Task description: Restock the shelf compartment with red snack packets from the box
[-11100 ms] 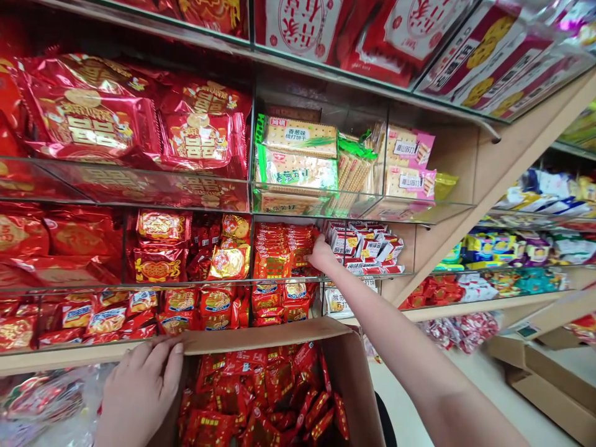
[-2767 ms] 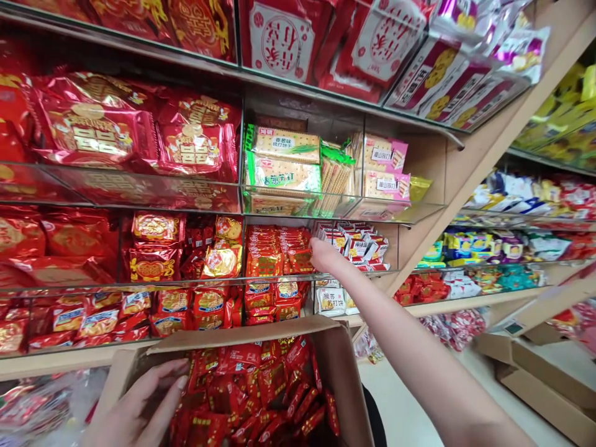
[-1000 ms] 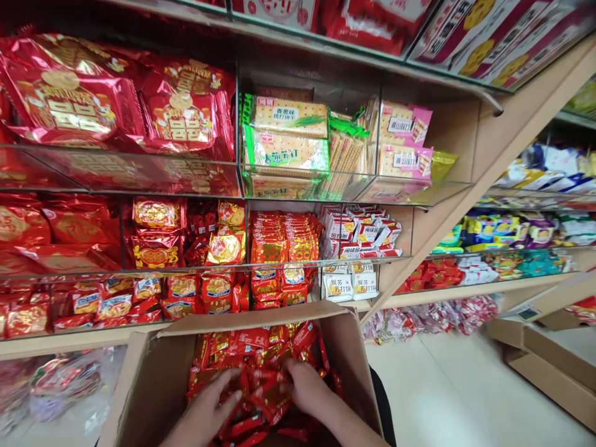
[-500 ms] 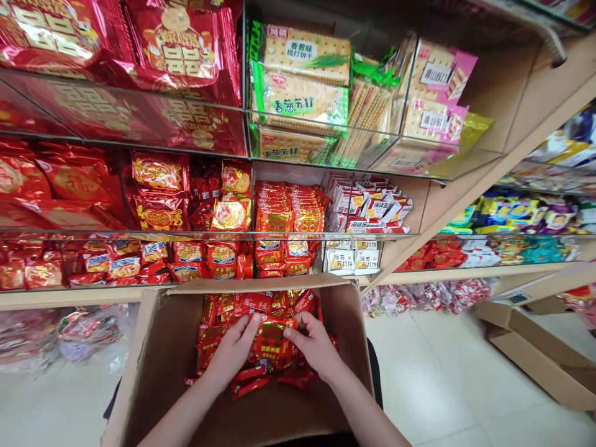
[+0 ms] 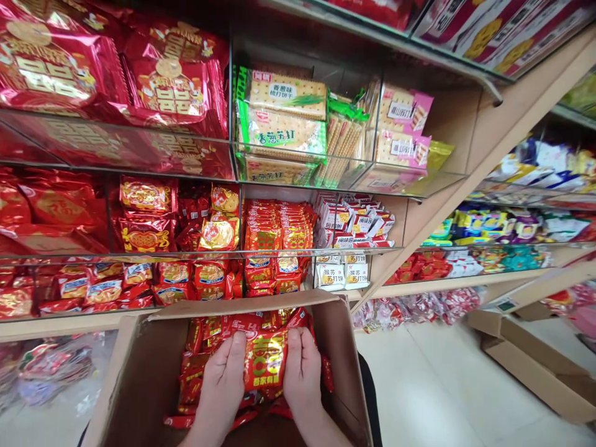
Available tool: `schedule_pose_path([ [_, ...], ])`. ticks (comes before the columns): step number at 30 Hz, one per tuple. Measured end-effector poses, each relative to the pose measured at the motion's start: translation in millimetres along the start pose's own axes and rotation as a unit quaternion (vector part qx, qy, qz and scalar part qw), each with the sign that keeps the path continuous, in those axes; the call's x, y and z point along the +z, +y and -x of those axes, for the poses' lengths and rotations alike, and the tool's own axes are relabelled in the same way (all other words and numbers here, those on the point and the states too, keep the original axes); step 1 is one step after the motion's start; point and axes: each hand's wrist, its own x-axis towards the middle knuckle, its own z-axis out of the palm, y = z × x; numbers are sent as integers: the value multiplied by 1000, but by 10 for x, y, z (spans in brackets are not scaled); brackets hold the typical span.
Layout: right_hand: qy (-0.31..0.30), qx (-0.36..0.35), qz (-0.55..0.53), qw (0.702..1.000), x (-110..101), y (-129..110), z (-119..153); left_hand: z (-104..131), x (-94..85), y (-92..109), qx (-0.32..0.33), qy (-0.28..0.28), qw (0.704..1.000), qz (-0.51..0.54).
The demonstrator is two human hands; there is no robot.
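Observation:
Between my two hands is a shiny red snack packet (image 5: 265, 360) with gold lettering, its printed face turned up toward me. My left hand (image 5: 223, 379) grips its left end, thumb on top. On the opposite end, my right hand (image 5: 302, 372) is closed the same way. Whether more packets sit stacked under this one is hidden. Both hands are inside an open cardboard box (image 5: 139, 372). Similar red packets (image 5: 200, 335) lie in a loose heap beneath and behind my hands.
Just beyond the box rises a shelf unit with clear-fronted bins. Upright red packets (image 5: 279, 226) fill one bin; small white packets (image 5: 356, 220) are beside it. Green-wrapped crackers (image 5: 284, 130) sit above. At right, an open cardboard carton (image 5: 535, 366) lies on the tiled floor (image 5: 419, 397).
Both hands have closed around the packet's ends and raised it nearer to me, tilting its face up. The camera view has shifted, so the shelves appear lower and further left.

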Motion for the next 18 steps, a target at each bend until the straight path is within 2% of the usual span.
schedule_pose_path([
  [2,-8,22,-23,999,-10,2,10,17,-1,-15,-13,2,1000,20],
  [5,-53,46,-11,997,-70,2,4,17,-46,-50,-29,4,999,29],
  [8,-154,33,-45,986,-165,-30,-2,2,-121,-72,-7,22,999,-23],
  [10,-235,36,-103,966,-223,-77,-6,1,-159,-63,13,26,998,-48],
  [13,-308,51,-123,942,-313,-224,-68,12,-195,-21,-11,5,1000,-3],
  [15,-312,8,-68,948,-394,-397,-200,15,-223,2,-30,8,999,29],
  [18,-229,-111,12,967,-512,-729,-609,-2,-285,-28,-25,11,999,21],
])
